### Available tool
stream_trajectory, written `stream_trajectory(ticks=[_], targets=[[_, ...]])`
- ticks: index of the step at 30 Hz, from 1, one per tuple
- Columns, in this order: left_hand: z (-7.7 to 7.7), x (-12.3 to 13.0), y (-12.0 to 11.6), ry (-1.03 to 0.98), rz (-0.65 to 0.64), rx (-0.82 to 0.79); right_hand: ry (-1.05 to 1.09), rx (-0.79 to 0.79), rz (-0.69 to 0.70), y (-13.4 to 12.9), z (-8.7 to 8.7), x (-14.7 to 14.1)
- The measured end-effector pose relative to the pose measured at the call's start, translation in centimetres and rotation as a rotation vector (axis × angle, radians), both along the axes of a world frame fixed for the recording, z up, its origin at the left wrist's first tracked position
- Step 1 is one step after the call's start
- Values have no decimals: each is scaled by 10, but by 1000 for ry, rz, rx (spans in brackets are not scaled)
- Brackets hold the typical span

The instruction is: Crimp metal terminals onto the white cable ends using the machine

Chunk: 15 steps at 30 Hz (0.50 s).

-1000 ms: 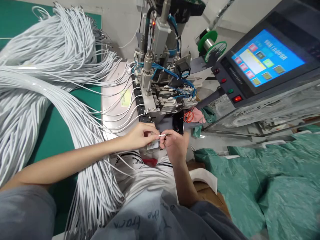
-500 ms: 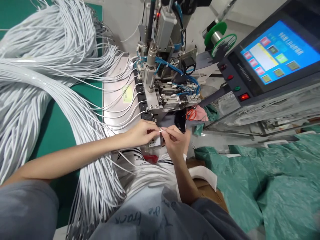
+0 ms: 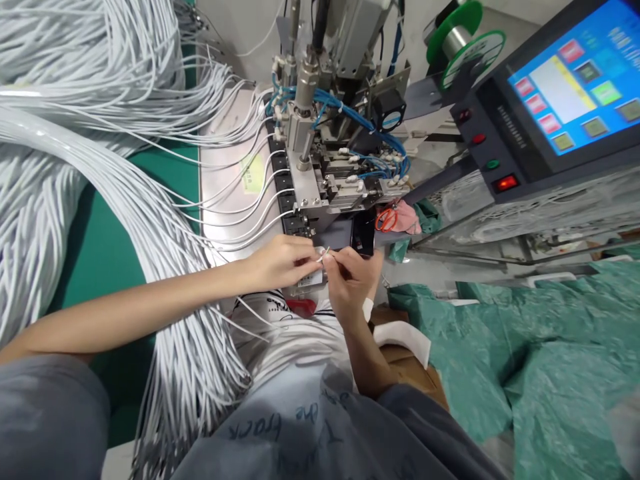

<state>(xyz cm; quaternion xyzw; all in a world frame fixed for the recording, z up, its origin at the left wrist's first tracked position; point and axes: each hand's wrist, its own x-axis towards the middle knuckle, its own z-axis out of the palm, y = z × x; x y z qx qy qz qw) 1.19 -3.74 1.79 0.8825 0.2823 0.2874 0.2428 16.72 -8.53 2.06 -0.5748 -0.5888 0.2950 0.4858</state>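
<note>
My left hand (image 3: 286,261) pinches the end of a white cable (image 3: 321,258) just in front of the machine (image 3: 306,183). Close against it, my right hand (image 3: 349,277) is closed at the same cable end, where thin wires stick up between the fingertips. Several white cables run from a large bundle (image 3: 115,187) on the left into a row of black holders (image 3: 284,180) along the machine's left side. A small white label lies partly hidden below my fingers.
A control screen (image 3: 575,87) and a green wire spool (image 3: 455,40) stand at upper right. Orange-handled scissors (image 3: 387,219), a pink cloth (image 3: 406,219) and a dark phone (image 3: 363,233) lie beyond my right hand. Green sheeting (image 3: 565,360) fills the lower right.
The view has shifted, with the machine and screen appearing larger and nearer. Both hands remain together at the cable end, where the thin wires now show more plainly, pointing up.
</note>
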Motion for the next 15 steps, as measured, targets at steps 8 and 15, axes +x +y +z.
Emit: stream_trajectory(ticks=[8, 15], targets=[[-5, -4, 3, 305, 5, 203, -89, -150, 208, 21, -3, 14], [-1, 2, 6, -21, 30, -227, 190, -41, -23, 23, -21, -3]])
